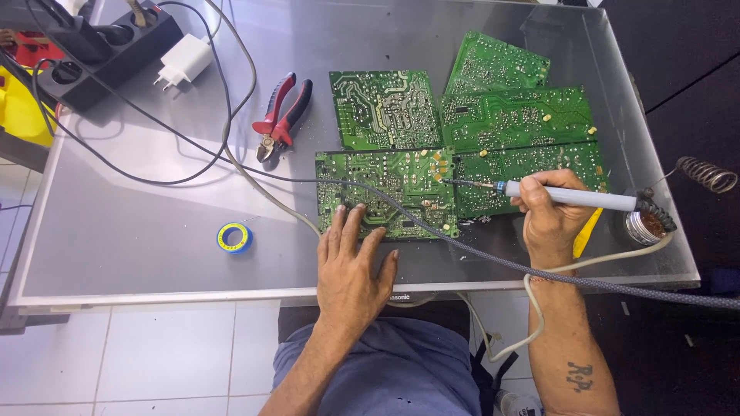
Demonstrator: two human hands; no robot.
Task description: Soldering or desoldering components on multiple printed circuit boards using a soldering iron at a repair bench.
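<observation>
My left hand (353, 258) lies flat, fingers apart, pressing on the near edge of a green circuit board (389, 189). My right hand (549, 216) grips a grey soldering iron (574, 196) like a pen. Its tip (447, 182) touches the right edge of that same board. Three more green boards lie beside and behind it: one to the right (532, 173), one behind (384, 108), and further ones at the back right (512, 115).
Red-handled cutters (281, 115) lie left of the boards. A blue solder spool (233, 237) sits near the front. A black power strip (104, 50) and white charger (185, 62) are at the back left. A coiled iron stand (708, 174) and tip cleaner (646, 223) sit on the right. Cables cross the grey panel (139, 223).
</observation>
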